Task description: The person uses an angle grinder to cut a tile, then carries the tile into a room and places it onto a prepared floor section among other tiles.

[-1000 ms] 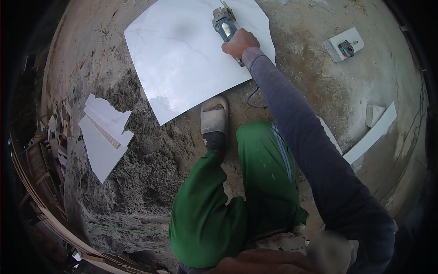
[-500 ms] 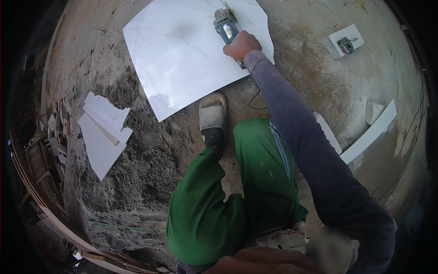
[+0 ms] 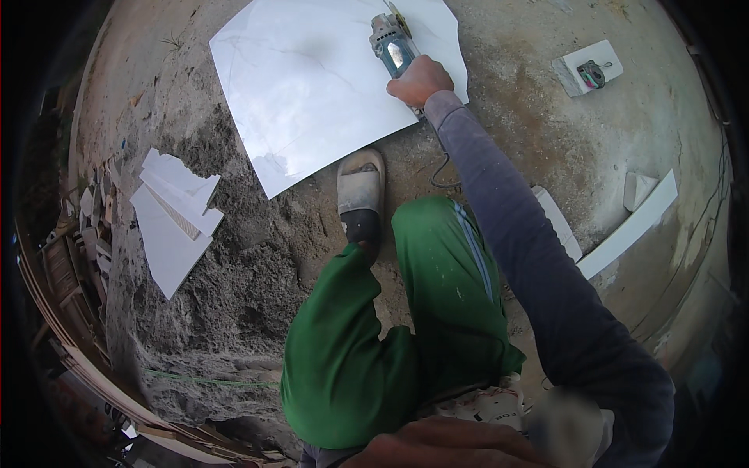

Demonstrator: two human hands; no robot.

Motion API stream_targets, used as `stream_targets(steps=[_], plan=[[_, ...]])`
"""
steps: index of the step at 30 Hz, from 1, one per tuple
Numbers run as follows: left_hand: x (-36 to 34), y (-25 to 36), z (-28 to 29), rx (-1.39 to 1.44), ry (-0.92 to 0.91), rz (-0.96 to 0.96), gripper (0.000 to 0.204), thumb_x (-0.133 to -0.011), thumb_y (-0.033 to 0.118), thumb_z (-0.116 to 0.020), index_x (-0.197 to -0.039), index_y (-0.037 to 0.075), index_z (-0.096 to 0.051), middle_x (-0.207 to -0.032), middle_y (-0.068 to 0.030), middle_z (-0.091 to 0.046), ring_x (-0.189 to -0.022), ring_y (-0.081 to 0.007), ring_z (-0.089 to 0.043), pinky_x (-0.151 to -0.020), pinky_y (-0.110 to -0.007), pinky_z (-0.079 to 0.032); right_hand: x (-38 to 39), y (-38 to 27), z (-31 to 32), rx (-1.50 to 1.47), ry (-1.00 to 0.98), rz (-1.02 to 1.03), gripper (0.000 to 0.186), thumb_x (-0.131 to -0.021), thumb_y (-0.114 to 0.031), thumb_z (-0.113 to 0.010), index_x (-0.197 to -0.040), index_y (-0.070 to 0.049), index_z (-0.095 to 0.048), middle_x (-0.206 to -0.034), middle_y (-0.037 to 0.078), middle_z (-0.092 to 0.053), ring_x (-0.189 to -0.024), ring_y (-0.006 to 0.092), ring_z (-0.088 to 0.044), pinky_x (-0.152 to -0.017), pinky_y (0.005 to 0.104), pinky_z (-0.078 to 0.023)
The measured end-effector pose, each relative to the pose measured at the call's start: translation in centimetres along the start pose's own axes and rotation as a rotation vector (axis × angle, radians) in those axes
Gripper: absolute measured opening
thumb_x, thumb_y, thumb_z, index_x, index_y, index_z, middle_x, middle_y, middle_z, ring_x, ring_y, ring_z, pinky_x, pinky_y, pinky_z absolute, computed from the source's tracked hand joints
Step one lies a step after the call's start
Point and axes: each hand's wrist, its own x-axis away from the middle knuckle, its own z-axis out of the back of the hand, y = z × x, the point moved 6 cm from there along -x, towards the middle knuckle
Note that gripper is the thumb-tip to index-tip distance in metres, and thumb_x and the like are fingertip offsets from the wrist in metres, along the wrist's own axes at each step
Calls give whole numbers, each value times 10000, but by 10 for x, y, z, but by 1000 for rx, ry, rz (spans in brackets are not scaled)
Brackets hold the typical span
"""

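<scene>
My right hand [image 3: 424,80] is wrapped round the body of a teal power cutter [image 3: 396,56], which looks like an angle grinder. Its disc [image 3: 400,21], seen nearly edge-on, is at the far end, over the right part of a large glossy white tile [image 3: 312,93]. I cannot tell whether the disc touches the tile. A dark cord [image 3: 446,178] hangs from the tool's near end and bends under my right forearm. My left hand is not recognisable; a blurred reddish-brown shape [image 3: 445,448] at the lower edge is unclear.
My sandalled foot [image 3: 361,183] is at the tile's near edge. Broken white tile pieces [image 3: 175,226] lie left on rough ground. Right are a small tile [image 3: 573,80] bearing a tape measure [image 3: 591,74], and a long white strip [image 3: 632,226]. Wooden boards [image 3: 66,288] stand far left.
My right hand and the cutter have come slightly toward me and to the right over the tile. The whole view has shifted a little; the grip is the same.
</scene>
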Motion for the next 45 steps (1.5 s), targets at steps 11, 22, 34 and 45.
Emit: stream_targets(steps=[11, 22, 34, 45], plan=[[7, -3, -7, -93, -125, 21, 588, -998, 564, -667, -1037, -17, -751, -921, -212, -790, -767, -282, -778, -665, -370, -627, 13, 11, 1, 6, -14, 8, 570, -740, -399, -831, -1170, -35, -750, -1167, 200, -763, -1092, 363, -744, -956, 431, -593], [5, -12, -9, -67, -127, -33, 576, -1014, 536, -656, -1046, -31, -754, -915, -214, -790, -766, -285, -780, -676, -366, -631, 15, 16, -2, -6, -22, -14, 567, -743, -385, -823, -1180, -32, -746, -1163, 194, -765, -1092, 357, -744, -947, 429, -597], [17, -15, -18, -119, -22, 111, 565, -1013, 508, -682, -1020, -52, -756, -895, -235, -783, -723, -287, -775, -643, -365, -625, 27, 21, -1, -22, -60, 3, 573, -726, -378, -827, -1176, -33, -746, -1164, 199, -763, -1082, 367, -744, -941, 434, -599], [15, -14, -10, -133, -57, 100, 589, -1087, 490, -554, -1003, -53, -767, -869, -232, -782, -696, -287, -767, -615, -360, -622, 41, 28, 0, -77, -20, 24, 559, -741, -335, -800, -1137, 55, -739, -1127, 261, -758, -1052, 411, -748, -939, 454, -600]])
